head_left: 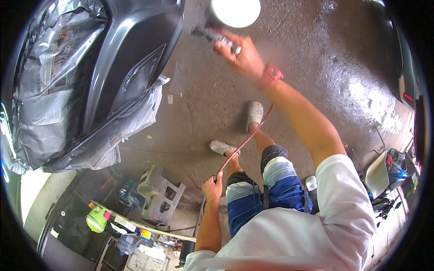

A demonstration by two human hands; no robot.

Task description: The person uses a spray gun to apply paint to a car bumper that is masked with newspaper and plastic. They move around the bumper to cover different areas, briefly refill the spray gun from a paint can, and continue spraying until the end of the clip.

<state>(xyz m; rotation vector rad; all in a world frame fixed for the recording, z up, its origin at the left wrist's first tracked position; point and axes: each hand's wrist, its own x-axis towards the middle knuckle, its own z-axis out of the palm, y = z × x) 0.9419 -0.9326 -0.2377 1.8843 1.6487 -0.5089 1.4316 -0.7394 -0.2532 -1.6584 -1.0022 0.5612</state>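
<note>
My right hand (239,54), with a red watch (272,74) at the wrist, is closed around a metal spray gun (208,35). A round white cup (235,9) shows above the gun. The gun is near the edge of a glossy dark car body panel (113,63), which has crumpled newspaper (54,90) and dark sheeting masking parts of it. My left hand (211,187) grips a red hose (244,141) that runs diagonally up toward my right arm, in front of my legs.
A pale plastic step stool (160,196) stands at lower left, beside plastic bottles and a shelf of clutter with a green item (96,219). At right are a white container (376,174) and assorted objects. A dark vehicle edge (398,58) is at far right, over a wet-looking floor (316,54).
</note>
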